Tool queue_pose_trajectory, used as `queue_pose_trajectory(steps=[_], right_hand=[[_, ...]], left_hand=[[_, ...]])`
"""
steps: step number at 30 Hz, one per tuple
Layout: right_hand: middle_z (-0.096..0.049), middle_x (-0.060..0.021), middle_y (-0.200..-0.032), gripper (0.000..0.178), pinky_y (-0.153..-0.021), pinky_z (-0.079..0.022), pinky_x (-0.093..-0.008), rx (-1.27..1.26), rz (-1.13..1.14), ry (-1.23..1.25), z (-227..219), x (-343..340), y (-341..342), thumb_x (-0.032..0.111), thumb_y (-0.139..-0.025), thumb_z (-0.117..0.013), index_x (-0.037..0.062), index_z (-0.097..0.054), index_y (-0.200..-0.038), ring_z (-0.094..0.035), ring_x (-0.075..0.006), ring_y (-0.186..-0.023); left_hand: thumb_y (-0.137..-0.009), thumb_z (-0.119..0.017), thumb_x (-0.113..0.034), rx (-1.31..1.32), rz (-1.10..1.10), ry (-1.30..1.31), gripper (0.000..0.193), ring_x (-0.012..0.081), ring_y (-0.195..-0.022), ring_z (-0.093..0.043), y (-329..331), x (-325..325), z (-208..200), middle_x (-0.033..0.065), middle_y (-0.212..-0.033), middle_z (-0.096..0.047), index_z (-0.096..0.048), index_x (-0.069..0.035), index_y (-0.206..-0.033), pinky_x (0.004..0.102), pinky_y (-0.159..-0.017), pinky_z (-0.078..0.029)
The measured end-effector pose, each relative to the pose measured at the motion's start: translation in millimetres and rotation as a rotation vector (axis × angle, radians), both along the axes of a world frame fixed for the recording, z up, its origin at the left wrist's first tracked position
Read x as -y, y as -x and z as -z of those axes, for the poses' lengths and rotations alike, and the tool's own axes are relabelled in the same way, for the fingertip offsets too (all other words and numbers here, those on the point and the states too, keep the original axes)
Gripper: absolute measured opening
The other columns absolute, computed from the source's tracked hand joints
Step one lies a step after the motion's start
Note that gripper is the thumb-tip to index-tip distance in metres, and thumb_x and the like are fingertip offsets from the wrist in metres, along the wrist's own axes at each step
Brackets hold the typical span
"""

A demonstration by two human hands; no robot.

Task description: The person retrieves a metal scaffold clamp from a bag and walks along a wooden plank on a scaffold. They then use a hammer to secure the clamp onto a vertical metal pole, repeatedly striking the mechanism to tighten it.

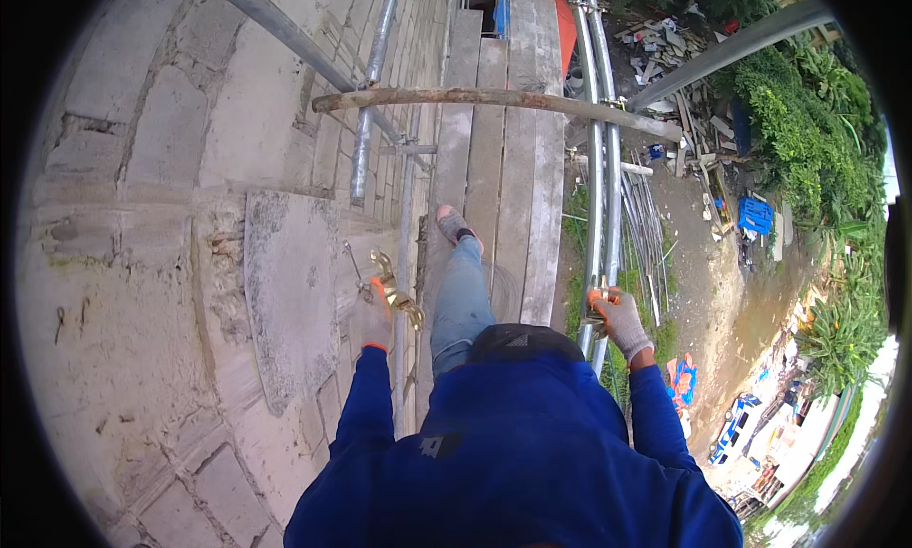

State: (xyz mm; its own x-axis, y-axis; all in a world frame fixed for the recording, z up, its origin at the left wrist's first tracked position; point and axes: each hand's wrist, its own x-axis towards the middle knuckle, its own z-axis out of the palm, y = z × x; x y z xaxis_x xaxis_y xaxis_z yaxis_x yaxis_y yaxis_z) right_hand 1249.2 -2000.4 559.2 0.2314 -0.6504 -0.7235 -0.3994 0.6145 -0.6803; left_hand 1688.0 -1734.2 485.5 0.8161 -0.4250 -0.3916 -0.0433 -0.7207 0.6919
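Gold-coloured curved metal clamp (407, 306) is at 8 o'clock from centre, gripped in the grey-and-orange-gloved left hand (373, 318). Matching right hand (619, 322), around 4, is curled against two long silver metal tubes (614, 206); can't tell its exact hold. Weathered wooden planks (519, 178) run to 12.
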Motion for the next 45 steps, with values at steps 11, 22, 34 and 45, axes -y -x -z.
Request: queue_pose_trajectory(steps=[11, 22, 34, 45], right_hand=[[-0.066, -0.0138, -0.08, 0.037, -0.067, -0.052, -0.0375, -0.292, -0.616, 0.206, 49.5, 296.1, -271.6, 0.034, -0.086, -0.074, -0.0012, -0.068, -0.093, -0.067, -0.0261, -0.074], [-0.069, -0.0225, -0.091, 0.037, -0.077, -0.054, -0.0466, -0.353, -1.08, 0.381, 379.5, 431.7, -395.4, 0.037, -0.086, -0.07, -0.0004, -0.068, -0.09, -0.067, -0.0414, -0.087], [-0.064, -0.0133, -0.099, 0.021, -0.072, -0.053, -0.0454, -0.379, -1.381, 0.741, 856.8, 521.6, -503.7, 0.02, -0.082, -0.064, 0.0045, -0.073, -0.093, -0.064, -0.0305, -0.095], [-0.06, -0.0147, -0.12, 0.031, -0.085, -0.053, -0.041, -0.269, -1.145, 0.589, 783.4, 462.1, -409.1, 0.025, -0.087, -0.066, 0.0076, -0.066, -0.112, -0.064, -0.0282, -0.107]], left_hand=[[-0.099, -0.056, -0.032, 0.063, 0.348, -0.027, 0.047, 0.0314, -0.056, -0.056, -147.4, 329.6, 29.4, 0.0212, -0.062, -0.056, -0.061, 0.005, -0.071, 0.0473, -0.056, -0.039], [-0.105, -0.053, -0.031, -0.811, -0.697, 0.469, 0.06, 0.0199, -0.134, -0.045, -104.6, 372.8, 294.3, 0.0135, -0.15, -0.043, -0.035, 0.005, -0.148, 0.0315, -0.109, -0.038], [-0.104, -0.054, -0.032, -0.513, -0.652, 0.003, 0.029, 0.0102, -0.089, -0.058, -77.1, 455.9, 510.9, 0.0021, -0.11, -0.055, -0.047, -0.013, -0.125, 0.0279, -0.074, -0.05], [-0.103, -0.056, -0.034, -0.576, -0.572, -0.061, 0.033, 0.0089, -0.081, -0.058, -52.3, 491.5, 458.8, 0.0015, -0.107, -0.055, -0.049, -0.01, -0.125, 0.0226, -0.062, -0.049]])
